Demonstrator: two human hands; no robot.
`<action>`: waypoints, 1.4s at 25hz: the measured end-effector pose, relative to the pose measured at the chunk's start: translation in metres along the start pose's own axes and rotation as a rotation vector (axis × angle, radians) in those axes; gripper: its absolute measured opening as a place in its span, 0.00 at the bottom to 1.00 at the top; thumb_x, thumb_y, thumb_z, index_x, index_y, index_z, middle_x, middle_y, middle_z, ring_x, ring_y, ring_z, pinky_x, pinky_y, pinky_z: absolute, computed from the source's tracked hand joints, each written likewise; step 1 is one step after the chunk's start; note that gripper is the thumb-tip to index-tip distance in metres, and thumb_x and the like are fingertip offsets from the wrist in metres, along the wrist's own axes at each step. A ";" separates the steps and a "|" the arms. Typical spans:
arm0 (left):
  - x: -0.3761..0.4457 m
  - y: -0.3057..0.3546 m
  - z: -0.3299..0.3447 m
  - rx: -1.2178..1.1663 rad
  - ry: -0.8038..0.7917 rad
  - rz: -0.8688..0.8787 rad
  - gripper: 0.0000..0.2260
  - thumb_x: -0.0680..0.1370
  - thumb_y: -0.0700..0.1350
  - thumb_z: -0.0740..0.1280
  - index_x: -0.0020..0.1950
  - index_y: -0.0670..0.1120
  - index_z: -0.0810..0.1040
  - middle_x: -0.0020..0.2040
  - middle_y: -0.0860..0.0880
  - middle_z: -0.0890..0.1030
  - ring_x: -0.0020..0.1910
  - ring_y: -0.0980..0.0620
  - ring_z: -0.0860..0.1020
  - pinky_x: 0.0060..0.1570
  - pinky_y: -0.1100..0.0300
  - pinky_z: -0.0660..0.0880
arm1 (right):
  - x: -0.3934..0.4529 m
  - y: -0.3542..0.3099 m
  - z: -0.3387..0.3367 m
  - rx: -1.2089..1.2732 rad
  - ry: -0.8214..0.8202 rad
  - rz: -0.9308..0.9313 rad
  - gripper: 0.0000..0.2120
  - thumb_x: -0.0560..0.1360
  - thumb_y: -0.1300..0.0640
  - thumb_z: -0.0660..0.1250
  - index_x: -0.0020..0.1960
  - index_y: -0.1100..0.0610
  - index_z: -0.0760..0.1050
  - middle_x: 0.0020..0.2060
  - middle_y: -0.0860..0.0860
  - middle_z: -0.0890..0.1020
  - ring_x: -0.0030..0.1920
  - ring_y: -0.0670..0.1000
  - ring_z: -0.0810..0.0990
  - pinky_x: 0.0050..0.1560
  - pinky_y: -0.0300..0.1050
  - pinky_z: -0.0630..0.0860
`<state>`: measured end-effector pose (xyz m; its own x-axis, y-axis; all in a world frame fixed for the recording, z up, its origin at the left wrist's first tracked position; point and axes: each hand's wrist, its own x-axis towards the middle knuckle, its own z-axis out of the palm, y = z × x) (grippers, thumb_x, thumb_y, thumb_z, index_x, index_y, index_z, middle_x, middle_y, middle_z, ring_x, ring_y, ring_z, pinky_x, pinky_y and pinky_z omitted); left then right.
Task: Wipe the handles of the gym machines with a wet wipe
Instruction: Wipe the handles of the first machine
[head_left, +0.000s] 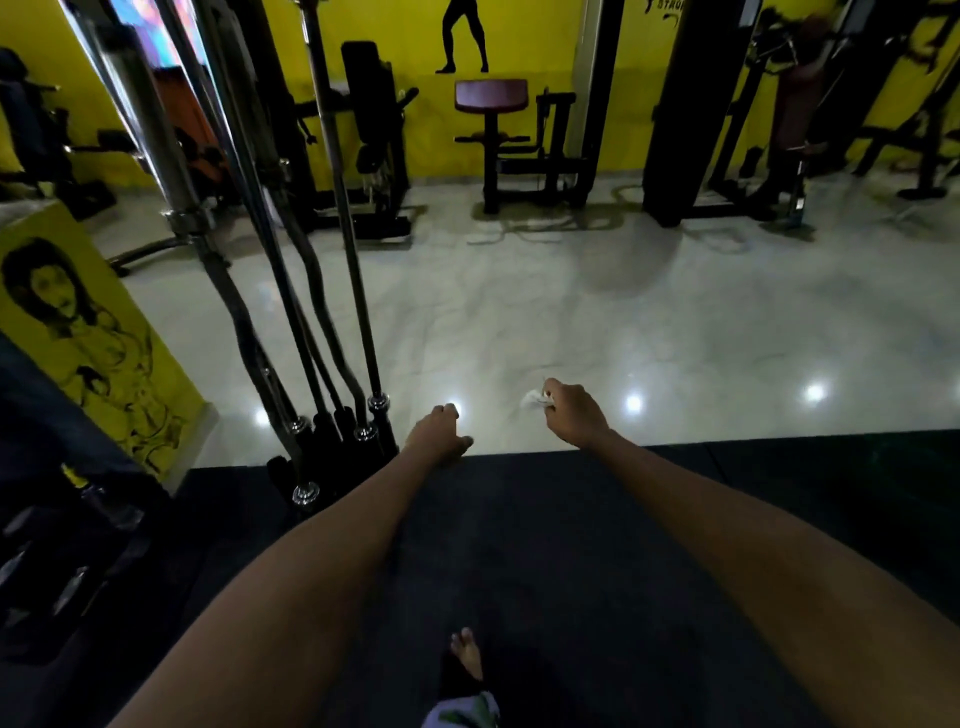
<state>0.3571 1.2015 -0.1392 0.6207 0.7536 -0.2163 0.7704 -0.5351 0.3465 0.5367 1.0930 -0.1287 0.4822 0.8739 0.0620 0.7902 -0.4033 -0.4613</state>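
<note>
Partial black lettering "STRO.." on yellow wall (597, 31), top right, cut off; nothing else legible.

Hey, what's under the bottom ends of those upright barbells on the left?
The barbells stand in a black floor rack beside the black mat. The sockets' insides are hidden.

A glossy pale floor (571, 312) with bright light reflections meets a dark rubber mat (597, 545) in the foreground, where 1 bare foot (467, 652) stands, while an upright rack of barbells (332, 431) rests at the mat's left edge and black gym machines (514, 150) stand on the floor along the yellow wall.
</note>
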 end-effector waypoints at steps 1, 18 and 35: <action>0.028 -0.003 -0.006 -0.008 0.007 -0.001 0.23 0.77 0.48 0.65 0.68 0.39 0.65 0.68 0.41 0.68 0.63 0.42 0.71 0.61 0.52 0.67 | 0.028 0.000 0.003 0.013 -0.004 0.006 0.08 0.75 0.63 0.59 0.52 0.65 0.71 0.48 0.64 0.78 0.48 0.63 0.77 0.39 0.46 0.69; 0.450 -0.061 -0.123 0.005 0.013 -0.008 0.21 0.78 0.48 0.65 0.66 0.39 0.66 0.64 0.41 0.71 0.62 0.42 0.72 0.59 0.54 0.67 | 0.478 0.009 0.041 0.059 -0.014 0.036 0.06 0.72 0.59 0.67 0.39 0.60 0.75 0.43 0.61 0.81 0.47 0.61 0.79 0.38 0.41 0.64; 0.867 -0.135 -0.248 -0.100 0.112 -0.335 0.24 0.77 0.50 0.64 0.68 0.39 0.64 0.67 0.41 0.68 0.65 0.42 0.70 0.61 0.53 0.67 | 0.951 -0.057 0.093 0.048 -0.187 -0.299 0.11 0.72 0.65 0.62 0.52 0.61 0.78 0.51 0.62 0.81 0.53 0.61 0.78 0.44 0.46 0.72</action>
<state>0.7549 2.0218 -0.1471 0.3123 0.9208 -0.2338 0.9070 -0.2158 0.3617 0.9149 1.9726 -0.1259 0.1510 0.9877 0.0399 0.8651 -0.1125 -0.4888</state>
